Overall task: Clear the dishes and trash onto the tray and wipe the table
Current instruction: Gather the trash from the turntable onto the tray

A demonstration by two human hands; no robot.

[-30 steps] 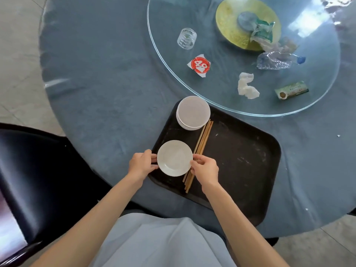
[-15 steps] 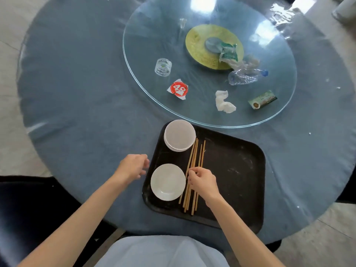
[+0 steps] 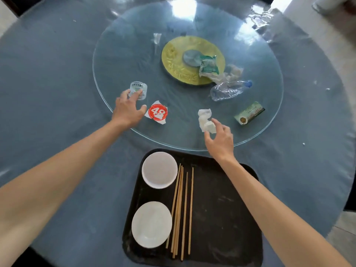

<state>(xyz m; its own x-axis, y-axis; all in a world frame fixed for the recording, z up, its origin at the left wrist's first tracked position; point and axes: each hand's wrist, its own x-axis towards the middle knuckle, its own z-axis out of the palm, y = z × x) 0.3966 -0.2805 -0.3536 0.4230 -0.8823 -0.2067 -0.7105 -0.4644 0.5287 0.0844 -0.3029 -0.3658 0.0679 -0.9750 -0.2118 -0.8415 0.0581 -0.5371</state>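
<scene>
A black tray (image 3: 221, 218) lies at the near edge of the round table, holding a white bowl (image 3: 159, 170), a white plate (image 3: 151, 224) and several wooden chopsticks (image 3: 182, 211). My left hand (image 3: 128, 110) is spread over the glass turntable (image 3: 123, 47), fingertips touching a small clear cup (image 3: 139, 90), thumb beside a red "48" paper (image 3: 157, 112). My right hand (image 3: 219, 138) has its fingers on a crumpled white tissue (image 3: 205, 120); whether they have closed on it is unclear.
Further out on the turntable lie a crushed plastic bottle (image 3: 228, 90), a green wrapper (image 3: 209, 65), clear plastic film (image 3: 231, 72) and a small green box (image 3: 249, 112), around a yellow centre disc (image 3: 179, 60). The blue tablecloth (image 3: 57, 93) carries small white crumbs at right.
Both hands have left the plate and chopsticks on the tray and reached forward onto the turntable, left to the cup, right to the tissue. The camera has tilted up.
</scene>
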